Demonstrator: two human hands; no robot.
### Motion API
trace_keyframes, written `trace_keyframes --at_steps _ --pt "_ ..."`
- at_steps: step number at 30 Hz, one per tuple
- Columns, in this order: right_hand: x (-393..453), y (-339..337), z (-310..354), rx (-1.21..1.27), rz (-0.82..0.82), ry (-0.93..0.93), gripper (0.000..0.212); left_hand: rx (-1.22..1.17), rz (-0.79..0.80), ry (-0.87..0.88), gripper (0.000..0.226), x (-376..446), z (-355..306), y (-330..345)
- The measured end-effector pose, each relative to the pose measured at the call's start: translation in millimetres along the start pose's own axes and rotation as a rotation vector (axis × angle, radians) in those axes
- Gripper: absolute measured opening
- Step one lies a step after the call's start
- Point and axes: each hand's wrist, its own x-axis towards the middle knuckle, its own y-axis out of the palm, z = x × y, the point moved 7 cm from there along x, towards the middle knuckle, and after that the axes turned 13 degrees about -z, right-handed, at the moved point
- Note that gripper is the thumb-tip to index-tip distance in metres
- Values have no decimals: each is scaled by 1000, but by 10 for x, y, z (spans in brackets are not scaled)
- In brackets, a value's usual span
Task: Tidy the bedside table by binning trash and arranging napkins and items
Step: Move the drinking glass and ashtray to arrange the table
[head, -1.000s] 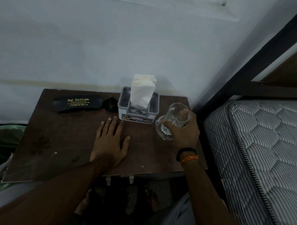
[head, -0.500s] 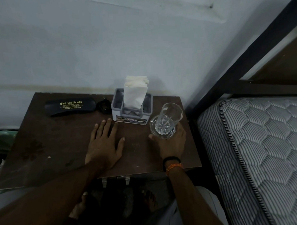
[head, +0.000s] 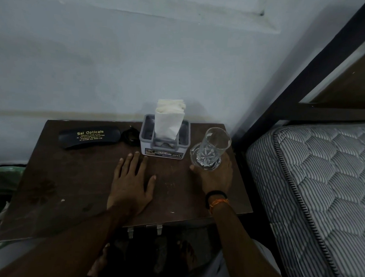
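Resting flat, fingers spread, the left hand [head: 130, 188] holds nothing on the dark bedside table [head: 57, 188]. The right hand [head: 216, 175] cups the base of an upright clear glass [head: 212, 153] beside the grey napkin holder [head: 164, 145] marked "OPEL", white napkins [head: 170, 117] upright inside. A black case [head: 89, 136] reads "Sai Opticals". A striped mattress [head: 312, 184] sits right.

Left hand [head: 130, 184]: palm down, flat, fingers extended and slightly spread, thumb splayed toward the right. Right hand [head: 216, 176]: fingers curled forward, thumb out to the left, wrist carrying a black band and an orange thread. Both forearms enter from the lower edge.
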Motion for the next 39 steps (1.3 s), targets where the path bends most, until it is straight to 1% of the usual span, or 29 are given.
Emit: trace_keyframes --at_steps 6,10,13,18,24,29,33,36,37,38,39 --pt "231 90 -30 49 6 -10 94 12 -15 -3 72 -18 12 16" --pt "412 139 18 97 19 4 82 31 -13 0 71 -6 13 24" --pt "530 174 69 111 42 4 80 40 -20 4 69 -3 9 20" --pt "661 280 75 125 77 46 88 36 -23 7 69 -20 16 36" --pt "766 353 97 118 97 81 90 42 -30 11 69 1 27 48" --pt "819 367 123 70 114 50 90 37 -26 10 71 -1 35 58" --pt "794 319 161 -13 119 48 97 30 -30 4 72 2 35 47" --pt "610 145 205 -159 31 34 102 23 -44 7 71 2 30 26" --pt "504 97 204 -164 19 50 100 23 -49 10 70 -1 24 24" --pt "380 79 199 -147 36 75 93 22 -55 11 70 -4 21 22" --pt "251 92 187 -121 71 92 80 19 -59 11 69 -2 21 22"
